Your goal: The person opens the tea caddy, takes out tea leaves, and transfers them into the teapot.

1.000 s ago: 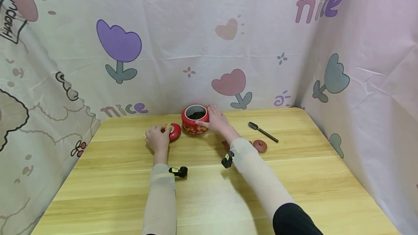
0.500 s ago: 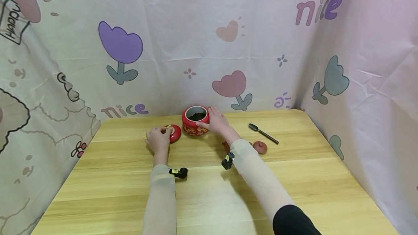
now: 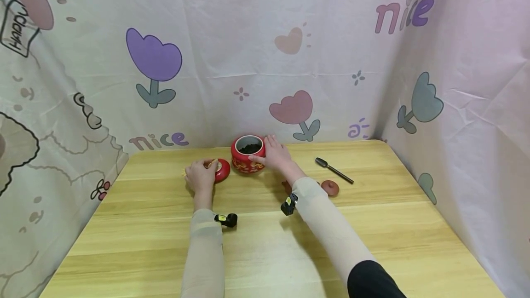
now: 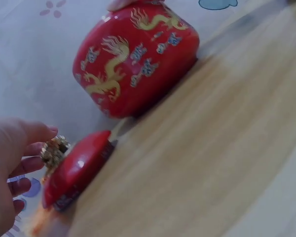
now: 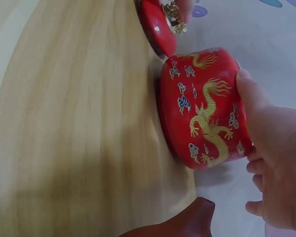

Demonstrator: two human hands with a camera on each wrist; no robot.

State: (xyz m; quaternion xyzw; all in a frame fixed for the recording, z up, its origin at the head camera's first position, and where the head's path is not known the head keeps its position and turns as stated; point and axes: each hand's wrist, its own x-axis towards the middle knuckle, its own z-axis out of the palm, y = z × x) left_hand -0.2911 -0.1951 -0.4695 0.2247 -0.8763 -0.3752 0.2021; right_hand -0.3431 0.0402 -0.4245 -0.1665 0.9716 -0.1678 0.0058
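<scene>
A red lidded jar (image 3: 247, 160) with gold dragons stands upright near the table's back edge, its top uncovered and dark loose leaves (image 3: 250, 148) inside. My right hand (image 3: 276, 153) grips it from the right, thumb at the rim and fingers along the far side. Left of the jar, its red lid (image 3: 222, 171) lies on the table. My left hand (image 3: 201, 176) pinches around the gold knob (image 4: 54, 152) on that lid. Yellow-orange tassel threads (image 4: 39, 219) show below the lid in the left wrist view.
Right of the jar lies a black scoop (image 3: 333, 170) with a long handle. Before it sits a round reddish-brown clay piece (image 3: 330, 188) with a small knob. A brown clay spout (image 5: 200, 215) shows in the right wrist view. Printed cloth (image 3: 207, 59) hangs behind the table.
</scene>
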